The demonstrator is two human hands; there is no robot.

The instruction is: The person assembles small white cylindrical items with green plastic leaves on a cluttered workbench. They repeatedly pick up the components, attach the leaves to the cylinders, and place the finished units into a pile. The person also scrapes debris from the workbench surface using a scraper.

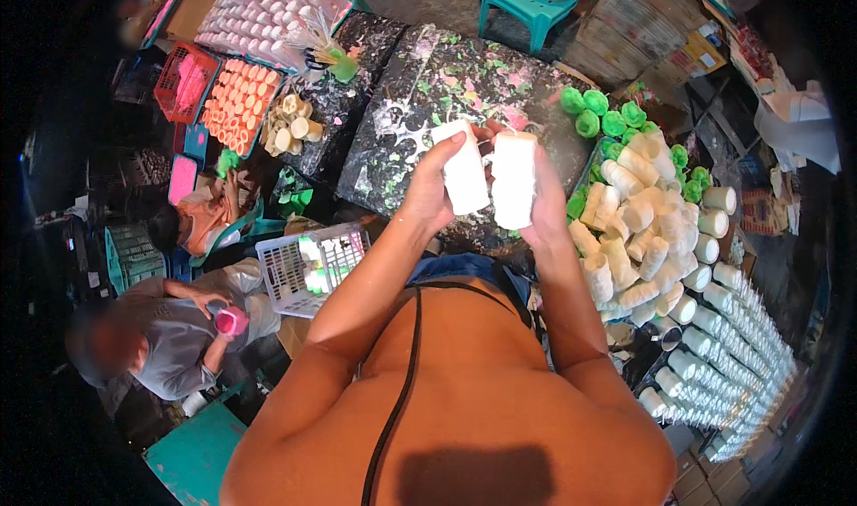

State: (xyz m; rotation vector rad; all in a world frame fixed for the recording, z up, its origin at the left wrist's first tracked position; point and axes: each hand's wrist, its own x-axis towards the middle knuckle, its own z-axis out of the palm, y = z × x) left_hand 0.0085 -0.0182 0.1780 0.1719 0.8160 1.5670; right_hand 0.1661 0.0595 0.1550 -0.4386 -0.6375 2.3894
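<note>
While a label (708,60) blurs, hands (432,189) (547,198) hold cylinders (463,169) (514,180) (white).

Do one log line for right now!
left hand: holds white piece | right hand: holds second white piece | below: spattered table | right: pale cylinder pile

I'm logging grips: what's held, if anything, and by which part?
The left hand holds the left cylinder by its left side; the right hand holds the right cylinder by its right side.
</note>
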